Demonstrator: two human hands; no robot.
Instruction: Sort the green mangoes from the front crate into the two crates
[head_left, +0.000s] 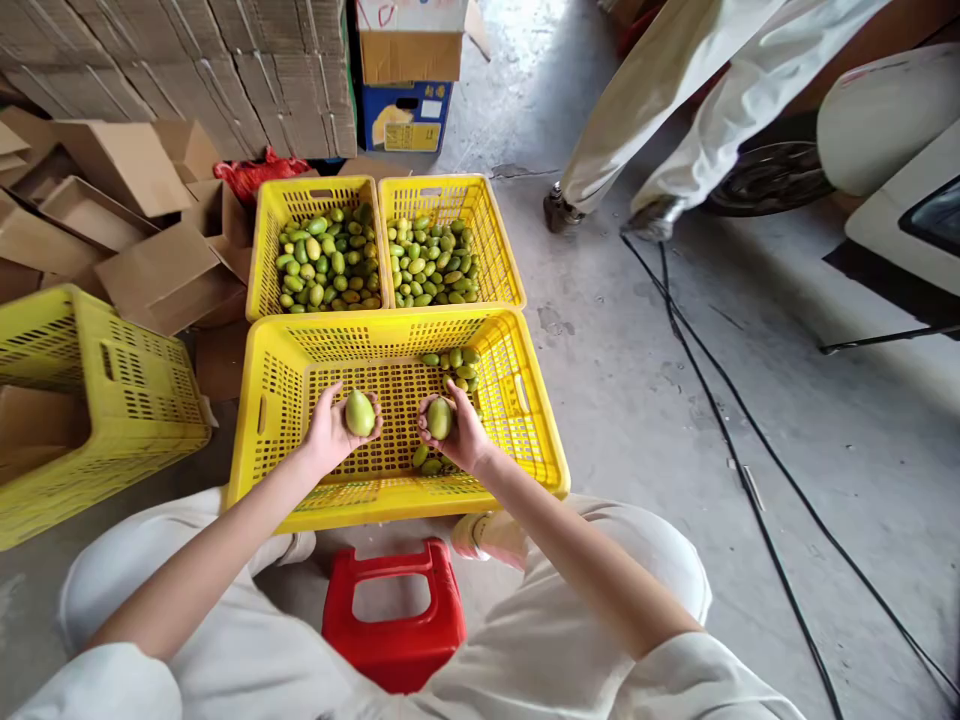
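My left hand [337,428] cups a pale green mango [360,413], palm up, with the fingers curled round it. A second green mango [439,419] rests in my right hand [463,435], its fingers also wrapped about the fruit. Both hands hang over the front yellow crate [247,420]. Inside that crate, loose green mangoes [456,362] lie along the right side, and a few more show under my right hand, partly hidden by it.
Two yellow crates [384,240] of mangoes stand behind. At left are another yellow crate [142,380] and cardboard boxes [161,270]. A red stool [397,640] sits between my legs. Black cables [720,370] cross the floor at right, near a standing person's legs [637,110].
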